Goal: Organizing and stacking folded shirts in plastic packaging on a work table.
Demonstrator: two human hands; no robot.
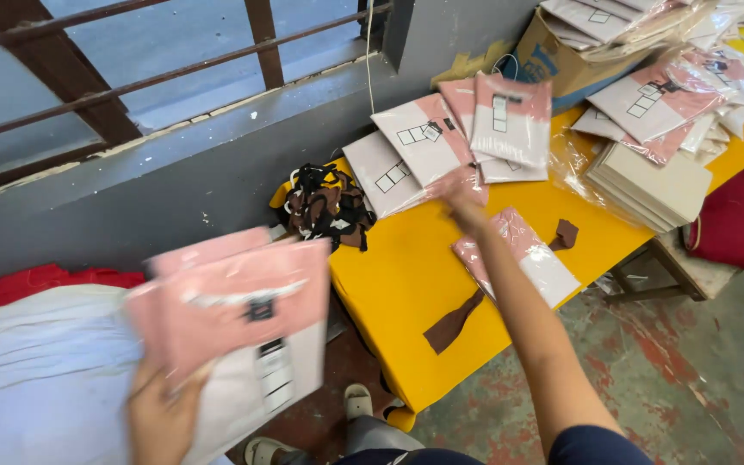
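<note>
L hand [161,418] gripping, R hand [462,200] outstretched, prob. closed.

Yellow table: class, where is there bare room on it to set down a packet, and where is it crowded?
The yellow table is bare along its near left part, between the black-and-brown strap bundle, the brown fabric strip and the flat pink-and-white packet. A smaller patch lies right of that packet. The far edge is crowded with fanned packets, where the right hand reaches.

glossy plastic packets [510,120] | matt yellow cloth table cover [398,275] | cardboard box [553,60]
</note>
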